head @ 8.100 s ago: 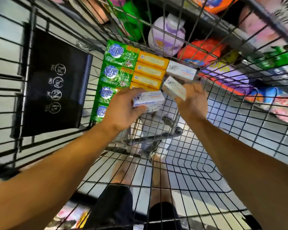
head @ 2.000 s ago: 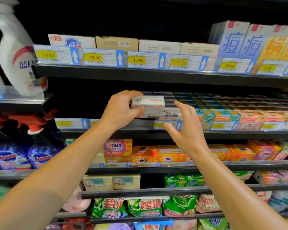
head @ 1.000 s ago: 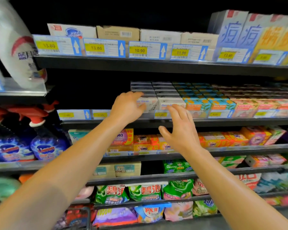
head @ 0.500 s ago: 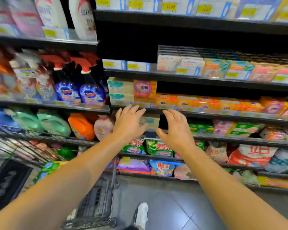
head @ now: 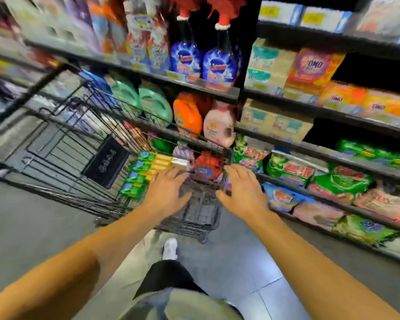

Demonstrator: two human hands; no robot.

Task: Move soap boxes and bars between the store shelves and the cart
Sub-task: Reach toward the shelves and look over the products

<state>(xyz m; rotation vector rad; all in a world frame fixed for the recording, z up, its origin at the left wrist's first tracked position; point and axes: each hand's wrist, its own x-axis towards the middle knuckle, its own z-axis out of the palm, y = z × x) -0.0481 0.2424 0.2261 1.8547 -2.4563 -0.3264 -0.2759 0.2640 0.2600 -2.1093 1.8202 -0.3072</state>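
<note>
Hands empty, fingers spread: left hand, right hand held over cart; soap boxes stacked just beyond left hand.

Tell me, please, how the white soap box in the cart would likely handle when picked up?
The white soap box looks small and flat-sided, so it probably stays stiff and will not roll. It is likely light. Lying beside the yellow boxes, it may need pinching by its free edges.
</note>
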